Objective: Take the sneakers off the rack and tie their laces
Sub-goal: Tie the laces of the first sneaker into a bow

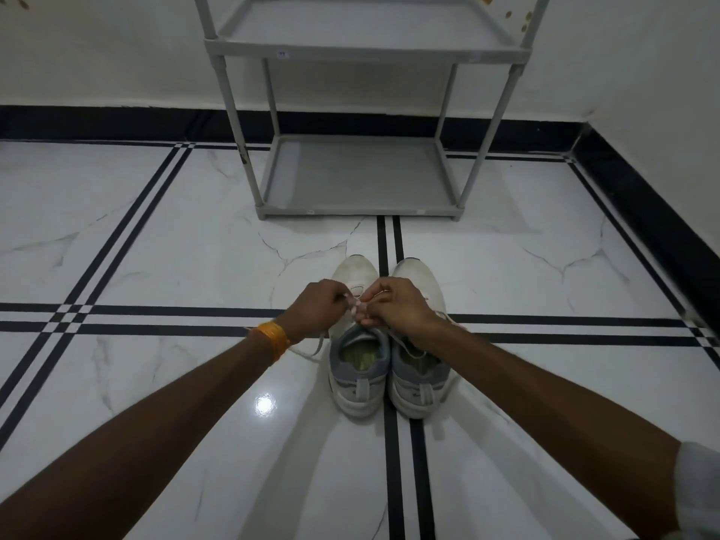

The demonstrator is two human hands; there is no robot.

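now the lace [356,304] of the left sneaker [356,344] is pinched between my left hand [317,307] and my right hand [393,305], both closed on it just above the tongue; it looks soft, thin and a little slippery, so i judge it is best held close to the knot and pulled evenly. both shoes look light with a stiff sole and could slide on the glossy floor [156,247], where the left one stands touching the right sneaker [419,364], whose laces lie loose. beyond them the grey rack [362,52] stands against the wall with nothing on its shelves.
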